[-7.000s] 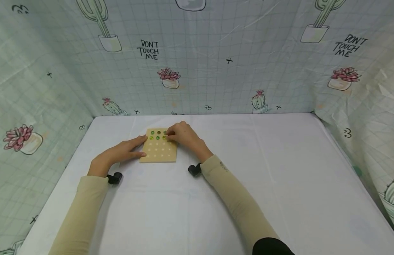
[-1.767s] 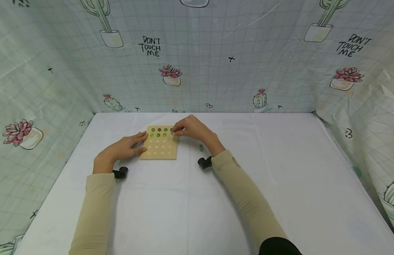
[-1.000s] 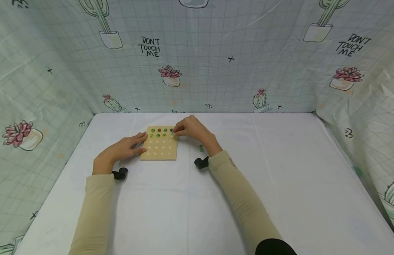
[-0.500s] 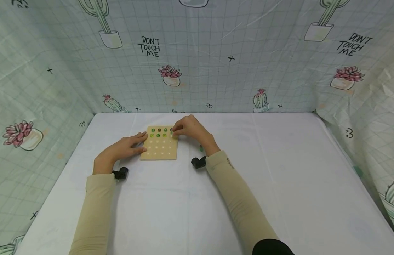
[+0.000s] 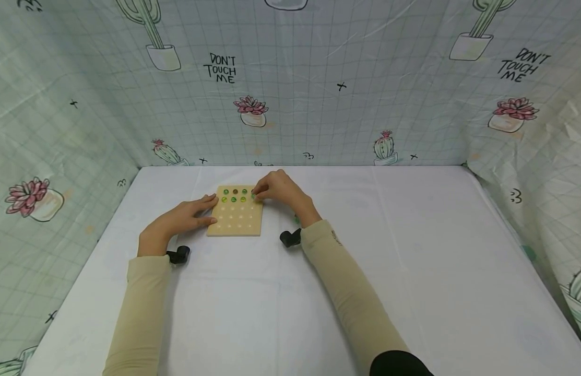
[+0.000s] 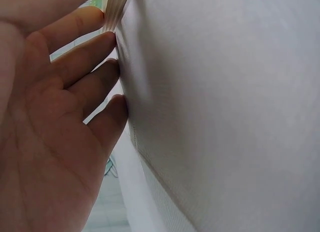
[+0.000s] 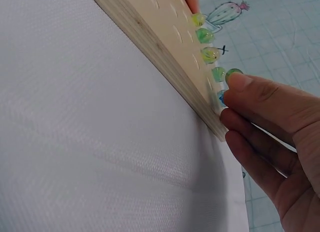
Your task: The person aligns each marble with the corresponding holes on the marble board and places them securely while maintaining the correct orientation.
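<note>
A square wooden board with rows of small dimples lies on the white table. Glass marbles, green, yellow and bluish, sit in its two far rows, among them a yellow-green marble. My left hand rests against the board's left edge, thumb and fingers extended. At the far right part of the board, my right hand pinches a green marble between thumb and fingers. Close to the fingertips sits a blue marble in its dimple. The fingers hide part of the board's right side in the head view.
Green marbles lie on the table right of the board, partly hidden by my right wrist. White cloth covers the table. A cactus-print curtain rises behind its far edge and along both sides.
Since seven seconds ago, my right hand has shifted right to the board's far-right corner. Lately its wrist has drifted slightly left, covering more of the loose marbles. My left hand stays on the board's edge.
</note>
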Demonstrator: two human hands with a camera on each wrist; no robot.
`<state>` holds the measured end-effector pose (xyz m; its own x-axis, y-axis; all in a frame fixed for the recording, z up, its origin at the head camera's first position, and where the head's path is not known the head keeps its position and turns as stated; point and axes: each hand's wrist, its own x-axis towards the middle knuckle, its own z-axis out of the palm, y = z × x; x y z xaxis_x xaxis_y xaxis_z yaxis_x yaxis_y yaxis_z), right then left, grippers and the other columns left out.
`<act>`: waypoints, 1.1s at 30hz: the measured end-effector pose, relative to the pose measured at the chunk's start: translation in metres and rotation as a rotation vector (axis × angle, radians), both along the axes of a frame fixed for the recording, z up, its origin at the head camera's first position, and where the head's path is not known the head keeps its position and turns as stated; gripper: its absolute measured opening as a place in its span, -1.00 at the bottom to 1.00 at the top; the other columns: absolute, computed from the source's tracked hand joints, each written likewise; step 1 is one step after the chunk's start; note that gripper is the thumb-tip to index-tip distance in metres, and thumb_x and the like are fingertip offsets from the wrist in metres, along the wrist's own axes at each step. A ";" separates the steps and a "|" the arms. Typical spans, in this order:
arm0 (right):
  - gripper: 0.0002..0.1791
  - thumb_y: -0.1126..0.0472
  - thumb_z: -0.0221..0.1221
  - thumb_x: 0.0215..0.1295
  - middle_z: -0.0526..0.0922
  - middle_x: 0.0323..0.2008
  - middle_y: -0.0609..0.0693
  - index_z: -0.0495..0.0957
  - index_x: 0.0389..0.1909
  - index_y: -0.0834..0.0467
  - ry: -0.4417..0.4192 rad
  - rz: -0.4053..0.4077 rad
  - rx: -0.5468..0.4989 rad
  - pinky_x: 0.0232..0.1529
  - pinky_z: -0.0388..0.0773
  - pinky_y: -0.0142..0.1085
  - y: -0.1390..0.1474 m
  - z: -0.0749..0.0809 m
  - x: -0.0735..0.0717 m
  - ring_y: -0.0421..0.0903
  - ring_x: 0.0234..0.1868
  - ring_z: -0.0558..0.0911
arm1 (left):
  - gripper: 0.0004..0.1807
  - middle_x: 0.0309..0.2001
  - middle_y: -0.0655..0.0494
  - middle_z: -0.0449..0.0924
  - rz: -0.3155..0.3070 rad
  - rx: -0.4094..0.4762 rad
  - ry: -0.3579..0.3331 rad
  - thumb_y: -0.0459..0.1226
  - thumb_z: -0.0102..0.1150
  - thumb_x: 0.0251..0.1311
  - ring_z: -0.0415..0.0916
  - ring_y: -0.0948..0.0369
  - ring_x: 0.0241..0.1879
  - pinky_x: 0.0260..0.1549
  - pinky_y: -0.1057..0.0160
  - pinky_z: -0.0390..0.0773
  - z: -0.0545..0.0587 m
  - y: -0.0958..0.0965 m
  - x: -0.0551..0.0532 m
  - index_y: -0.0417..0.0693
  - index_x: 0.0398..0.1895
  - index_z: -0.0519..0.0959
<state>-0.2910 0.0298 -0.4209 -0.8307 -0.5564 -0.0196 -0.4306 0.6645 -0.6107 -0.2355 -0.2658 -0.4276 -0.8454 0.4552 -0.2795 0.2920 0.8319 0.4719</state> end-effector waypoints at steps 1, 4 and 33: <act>-0.76 0.11 0.43 0.23 0.81 -0.16 -0.11 0.81 -0.10 0.07 -0.004 -0.001 -0.002 -0.08 0.60 -0.43 0.000 0.000 0.000 -0.24 -0.14 0.71 | -0.17 0.61 -0.19 -0.06 0.000 -0.001 -0.001 0.02 0.17 0.43 -0.15 -0.20 0.58 0.48 -0.28 -0.04 0.000 0.000 0.000 -0.16 0.59 0.11; -0.76 0.12 0.43 0.23 0.81 -0.16 -0.10 0.81 -0.09 0.07 -0.009 -0.005 -0.007 -0.07 0.60 -0.41 -0.002 0.000 0.001 -0.23 -0.14 0.71 | -0.17 0.61 -0.19 -0.06 0.005 -0.001 -0.006 0.03 0.17 0.43 -0.15 -0.20 0.58 0.48 -0.28 -0.05 0.000 0.000 0.000 -0.15 0.59 0.11; -0.75 0.08 0.40 0.29 0.80 -0.11 -0.13 0.80 -0.05 0.02 0.031 0.040 0.086 -0.03 0.59 -0.41 0.001 0.004 0.003 -0.26 -0.11 0.67 | -0.14 0.62 -0.15 -0.11 0.030 0.007 -0.032 0.04 0.18 0.42 -0.19 -0.17 0.59 0.49 -0.28 -0.07 -0.002 -0.003 -0.002 -0.09 0.62 0.07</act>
